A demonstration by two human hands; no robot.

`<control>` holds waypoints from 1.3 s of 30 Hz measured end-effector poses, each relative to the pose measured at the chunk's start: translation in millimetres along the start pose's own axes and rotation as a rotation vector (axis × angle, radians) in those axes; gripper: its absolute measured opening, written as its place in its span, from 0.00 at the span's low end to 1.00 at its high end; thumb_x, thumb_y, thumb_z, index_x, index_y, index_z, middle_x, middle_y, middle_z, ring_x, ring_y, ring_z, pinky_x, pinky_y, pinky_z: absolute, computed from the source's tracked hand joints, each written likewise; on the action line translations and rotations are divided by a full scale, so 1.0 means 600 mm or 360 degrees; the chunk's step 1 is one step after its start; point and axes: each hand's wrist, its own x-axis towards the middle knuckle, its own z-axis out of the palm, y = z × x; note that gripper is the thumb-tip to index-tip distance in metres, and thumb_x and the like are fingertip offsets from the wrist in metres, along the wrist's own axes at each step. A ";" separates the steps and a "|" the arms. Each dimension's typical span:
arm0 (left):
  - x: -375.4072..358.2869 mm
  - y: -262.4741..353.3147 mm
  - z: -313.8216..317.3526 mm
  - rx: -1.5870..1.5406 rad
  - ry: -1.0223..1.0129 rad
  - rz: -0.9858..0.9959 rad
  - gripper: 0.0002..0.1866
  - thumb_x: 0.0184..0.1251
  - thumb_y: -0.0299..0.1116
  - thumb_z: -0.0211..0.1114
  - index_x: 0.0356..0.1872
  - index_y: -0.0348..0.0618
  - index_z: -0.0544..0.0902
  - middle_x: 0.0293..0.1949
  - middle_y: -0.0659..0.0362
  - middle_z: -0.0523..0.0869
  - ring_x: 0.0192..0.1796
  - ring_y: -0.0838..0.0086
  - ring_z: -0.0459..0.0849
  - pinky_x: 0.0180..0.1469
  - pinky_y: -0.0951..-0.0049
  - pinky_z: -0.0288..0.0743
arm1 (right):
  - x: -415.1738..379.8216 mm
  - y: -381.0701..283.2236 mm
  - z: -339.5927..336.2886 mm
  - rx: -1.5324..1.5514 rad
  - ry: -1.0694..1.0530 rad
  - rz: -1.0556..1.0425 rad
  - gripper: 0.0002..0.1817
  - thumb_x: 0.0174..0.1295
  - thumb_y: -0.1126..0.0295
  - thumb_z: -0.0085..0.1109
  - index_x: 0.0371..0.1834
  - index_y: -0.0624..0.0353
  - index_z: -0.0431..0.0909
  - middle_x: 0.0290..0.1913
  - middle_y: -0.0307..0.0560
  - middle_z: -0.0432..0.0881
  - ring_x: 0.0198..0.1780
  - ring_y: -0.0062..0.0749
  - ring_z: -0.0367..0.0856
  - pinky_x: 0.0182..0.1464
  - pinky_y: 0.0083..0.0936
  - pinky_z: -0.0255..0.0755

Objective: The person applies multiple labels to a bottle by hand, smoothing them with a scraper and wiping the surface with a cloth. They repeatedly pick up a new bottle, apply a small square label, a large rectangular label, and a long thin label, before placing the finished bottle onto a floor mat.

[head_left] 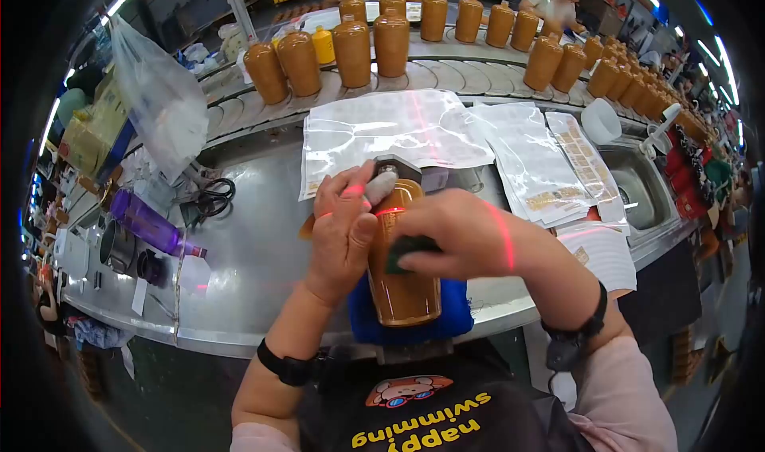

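A glossy brown bottle (405,302) lies in front of me on a blue cloth (457,312), its neck end pointing away and resting at a dark angular holder (401,167). My left hand (344,233) grips the bottle's upper left side; a white covering wraps one fingertip near the neck. My right hand (458,233) is closed on a dark green pad (408,253) and presses it against the bottle's front. Small lettering on the bottle is partly hidden by my hands. A red laser line crosses both hands and the bottle.
Printed label sheets (382,125) lie behind the bottle, with more sheets (530,165) to the right. Several brown bottles (352,53) stand on the conveyor (446,73). Scissors (215,197) and a purple bottle (151,222) lie left; a sink (637,185) is right.
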 end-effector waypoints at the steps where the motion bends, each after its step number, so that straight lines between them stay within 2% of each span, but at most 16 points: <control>1: -0.011 -0.008 0.007 -0.0136 0.0119 -0.0102 0.29 0.78 0.47 0.47 0.66 0.31 0.71 0.61 0.42 0.75 0.63 0.55 0.72 0.70 0.58 0.58 | 0.029 0.016 0.003 -0.0114 0.0092 0.0057 0.09 0.53 0.70 0.66 0.36 0.60 0.79 0.33 0.52 0.81 0.37 0.52 0.81 0.40 0.38 0.75; 3: -0.042 -0.019 0.011 -0.0202 0.0214 -0.0300 0.28 0.80 0.44 0.46 0.68 0.29 0.68 0.62 0.40 0.74 0.65 0.53 0.72 0.68 0.63 0.61 | 0.077 0.045 0.010 -0.0347 0.0286 0.0163 0.09 0.54 0.69 0.65 0.35 0.59 0.78 0.31 0.51 0.80 0.36 0.50 0.80 0.40 0.38 0.74; 7: -0.069 0.005 -0.003 -0.0432 0.0154 -0.0635 0.31 0.81 0.46 0.43 0.70 0.28 0.63 0.65 0.44 0.73 0.68 0.63 0.71 0.69 0.67 0.60 | 0.024 -0.030 0.033 -0.0809 0.0173 -0.0380 0.10 0.52 0.67 0.66 0.34 0.57 0.78 0.26 0.46 0.75 0.32 0.44 0.79 0.43 0.31 0.71; 11: -0.077 -0.002 0.001 -0.0767 0.0158 -0.0806 0.30 0.81 0.48 0.43 0.68 0.29 0.66 0.64 0.48 0.74 0.67 0.66 0.71 0.69 0.68 0.61 | -0.003 0.026 0.035 -0.0016 0.0300 -0.0115 0.09 0.55 0.66 0.65 0.32 0.59 0.79 0.28 0.48 0.79 0.28 0.43 0.80 0.34 0.36 0.73; 12: -0.070 -0.010 0.005 -0.0906 0.0140 -0.0877 0.30 0.81 0.49 0.43 0.68 0.29 0.66 0.63 0.49 0.75 0.66 0.67 0.72 0.69 0.67 0.61 | 0.001 0.040 0.029 0.0200 0.0600 0.0427 0.10 0.58 0.66 0.65 0.35 0.61 0.80 0.30 0.51 0.80 0.30 0.48 0.81 0.33 0.35 0.75; 13: -0.063 -0.018 0.010 -0.1039 0.0124 -0.0938 0.31 0.81 0.49 0.42 0.67 0.29 0.66 0.62 0.49 0.76 0.65 0.67 0.73 0.69 0.67 0.61 | 0.001 0.052 0.009 -0.0421 0.0838 0.0358 0.10 0.56 0.68 0.67 0.37 0.60 0.81 0.32 0.53 0.81 0.32 0.49 0.82 0.35 0.34 0.75; 17: -0.019 -0.036 0.022 -0.1639 0.0021 -0.1243 0.31 0.80 0.52 0.43 0.64 0.30 0.70 0.60 0.50 0.78 0.61 0.67 0.78 0.65 0.65 0.70 | -0.030 -0.006 0.009 0.0297 0.0233 0.0156 0.07 0.57 0.75 0.67 0.37 0.63 0.80 0.32 0.50 0.81 0.32 0.40 0.82 0.36 0.32 0.74; 20: 0.018 -0.064 0.040 -0.2147 -0.0202 -0.1522 0.30 0.78 0.54 0.48 0.57 0.32 0.76 0.52 0.52 0.83 0.53 0.68 0.82 0.59 0.65 0.76 | -0.020 0.083 -0.007 0.0031 0.0612 0.0594 0.12 0.62 0.77 0.60 0.49 0.65 0.76 0.38 0.51 0.85 0.39 0.40 0.85 0.42 0.29 0.77; 21: 0.032 -0.073 0.042 -0.2265 -0.0274 -0.1639 0.29 0.77 0.53 0.50 0.55 0.33 0.78 0.49 0.53 0.84 0.50 0.69 0.83 0.57 0.66 0.77 | -0.017 0.127 -0.016 -0.0269 0.0856 0.0405 0.16 0.63 0.79 0.57 0.54 0.62 0.75 0.44 0.52 0.85 0.44 0.41 0.85 0.43 0.28 0.79; 25: 0.056 -0.063 0.017 -0.1830 -0.0563 -0.1516 0.20 0.71 0.45 0.61 0.48 0.36 0.81 0.43 0.56 0.85 0.44 0.72 0.83 0.50 0.72 0.77 | 0.048 0.300 -0.116 -0.0402 0.0938 0.0324 0.16 0.64 0.79 0.53 0.56 0.59 0.77 0.54 0.56 0.82 0.52 0.45 0.83 0.48 0.33 0.78; 27: 0.058 -0.044 -0.001 -0.1678 -0.0564 -0.1546 0.18 0.67 0.41 0.64 0.46 0.35 0.81 0.43 0.55 0.85 0.45 0.72 0.84 0.49 0.73 0.76 | 0.114 0.384 -0.162 -0.0541 0.1228 0.0393 0.11 0.59 0.76 0.55 0.44 0.63 0.81 0.49 0.60 0.82 0.49 0.56 0.81 0.53 0.41 0.75; 31: 0.046 -0.004 -0.085 -0.1050 -0.0555 -0.1406 0.18 0.57 0.41 0.72 0.39 0.36 0.83 0.38 0.57 0.84 0.39 0.76 0.81 0.40 0.77 0.72 | 0.236 0.572 -0.264 -0.1153 0.0872 0.1051 0.20 0.63 0.52 0.57 0.41 0.60 0.80 0.43 0.59 0.83 0.47 0.51 0.82 0.51 0.45 0.73; 33: 0.034 0.043 -0.131 -0.0920 -0.0431 -0.1293 0.19 0.54 0.41 0.76 0.37 0.36 0.83 0.37 0.60 0.83 0.38 0.79 0.80 0.39 0.78 0.69 | 0.256 0.667 -0.314 -0.1270 0.0633 0.1029 0.28 0.66 0.45 0.49 0.40 0.61 0.85 0.41 0.56 0.87 0.42 0.51 0.85 0.46 0.44 0.79; 34: 0.018 0.067 -0.152 -0.0842 -0.0346 -0.1279 0.19 0.52 0.40 0.78 0.36 0.36 0.83 0.36 0.61 0.83 0.38 0.80 0.79 0.38 0.79 0.67 | 0.258 0.753 -0.347 -0.1670 0.0311 0.0646 0.25 0.66 0.48 0.50 0.40 0.59 0.86 0.40 0.55 0.87 0.42 0.51 0.86 0.44 0.44 0.79; 37: -0.068 0.147 -0.181 -0.0486 0.0168 -0.1212 0.22 0.49 0.43 0.80 0.37 0.36 0.83 0.35 0.60 0.82 0.34 0.79 0.78 0.36 0.81 0.67 | 0.217 0.804 -0.358 -0.1455 0.0493 0.0596 0.24 0.66 0.49 0.50 0.40 0.59 0.85 0.40 0.55 0.86 0.41 0.50 0.85 0.44 0.43 0.78; 39: -0.134 0.198 -0.163 -0.0358 0.1021 -0.1136 0.25 0.52 0.45 0.79 0.41 0.33 0.82 0.37 0.58 0.83 0.35 0.79 0.80 0.34 0.82 0.67 | 0.189 0.794 -0.327 -0.1237 0.0566 0.0591 0.23 0.66 0.50 0.50 0.40 0.59 0.85 0.40 0.54 0.86 0.41 0.49 0.85 0.44 0.43 0.78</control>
